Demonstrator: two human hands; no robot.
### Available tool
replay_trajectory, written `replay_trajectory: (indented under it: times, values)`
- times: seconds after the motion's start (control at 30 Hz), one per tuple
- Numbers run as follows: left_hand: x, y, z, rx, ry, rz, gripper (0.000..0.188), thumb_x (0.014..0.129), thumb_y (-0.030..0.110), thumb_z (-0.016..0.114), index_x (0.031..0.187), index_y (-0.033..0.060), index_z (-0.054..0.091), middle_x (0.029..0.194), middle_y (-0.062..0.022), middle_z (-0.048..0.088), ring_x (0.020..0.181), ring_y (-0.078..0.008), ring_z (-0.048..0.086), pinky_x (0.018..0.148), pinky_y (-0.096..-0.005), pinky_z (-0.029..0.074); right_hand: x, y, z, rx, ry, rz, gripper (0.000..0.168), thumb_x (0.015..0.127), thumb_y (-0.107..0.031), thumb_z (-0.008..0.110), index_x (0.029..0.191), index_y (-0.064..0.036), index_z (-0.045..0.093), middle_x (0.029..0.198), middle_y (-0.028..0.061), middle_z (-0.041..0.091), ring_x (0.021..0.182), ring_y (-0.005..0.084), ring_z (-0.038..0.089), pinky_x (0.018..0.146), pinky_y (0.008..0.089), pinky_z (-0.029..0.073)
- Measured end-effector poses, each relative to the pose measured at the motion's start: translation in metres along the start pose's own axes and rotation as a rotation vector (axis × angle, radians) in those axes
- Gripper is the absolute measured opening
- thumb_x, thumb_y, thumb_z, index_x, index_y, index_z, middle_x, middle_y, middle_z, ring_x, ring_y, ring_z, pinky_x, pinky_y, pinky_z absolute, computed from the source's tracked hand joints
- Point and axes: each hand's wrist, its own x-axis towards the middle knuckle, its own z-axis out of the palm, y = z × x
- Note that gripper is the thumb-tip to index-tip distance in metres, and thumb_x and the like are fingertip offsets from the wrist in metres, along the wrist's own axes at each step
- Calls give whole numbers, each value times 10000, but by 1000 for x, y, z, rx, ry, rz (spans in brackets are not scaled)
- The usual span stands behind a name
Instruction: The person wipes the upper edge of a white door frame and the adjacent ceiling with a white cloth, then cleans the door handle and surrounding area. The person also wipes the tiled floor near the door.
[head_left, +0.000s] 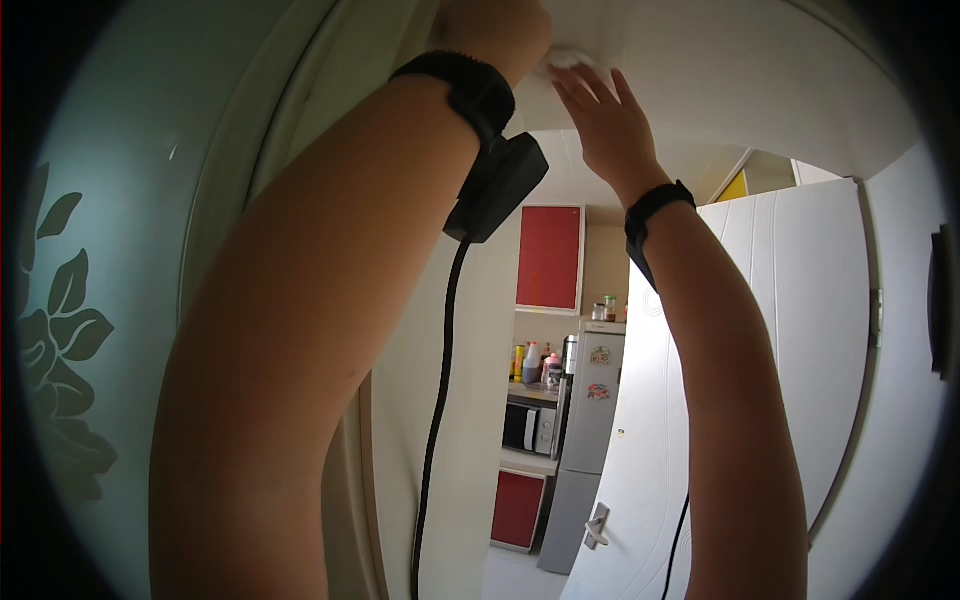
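Both of my arms reach up towards a white overhead surface (712, 82), likely the face above a doorway. My right hand (611, 124) is raised with its fingers stretched upward. Its fingertips press on a blurred white wad (571, 57), perhaps cloth or tissue, against that surface. My left hand (499, 30) is at the top edge, left of the wad, with its fingers cut off or hidden. A black strap (472, 90) with a boxy black device (499, 187) circles my left wrist, and another black band (660, 202) is on my right wrist.
A white door (802, 300) with a metal handle (597, 525) stands open at right. Black cables (439, 420) hang from the wrist device. A frosted glass panel (135, 300) with leaf patterns is at left. Beyond are a grey refrigerator (592, 427), a microwave (529, 427) and red cabinets (550, 259).
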Motion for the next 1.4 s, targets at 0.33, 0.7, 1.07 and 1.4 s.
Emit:
replay_trajectory:
  times: [0.33,0.7,1.07,1.4]
  values:
    - [1,-6,1,-278,64,-77,271,785,27,541,1049,-35,538,1068,-250,565,1032,-396,529,885,-427,426,60,0,-39,57,283,42,525,787,-32,519,1297,-143,463,1383,-39,391,1295,142,334,1082,379,268]
    - [-1,-6,8,-233,173,-102,213,790,1,517,996,-29,565,1021,-243,581,979,-389,548,851,-415,441,1,-15,9,31,103,75,478,817,-55,517,1285,-150,485,1349,-67,412,1258,127,375,1076,391,285]
    - [14,-24,12,-131,152,8,310,768,-23,577,1075,-12,535,1153,-220,519,1081,-348,497,921,-373,410,7,-6,8,127,130,53,480,797,-15,485,1256,-152,504,1334,-74,430,1280,128,352,1087,415,261]
    - [5,-4,4,-198,41,-174,349,796,-73,484,1142,-34,508,1126,-207,548,1095,-340,512,956,-359,404,-58,213,-19,293,430,894,744,692,-102,531,1357,49,235,1415,266,201,1255,416,349,1019,451,348]
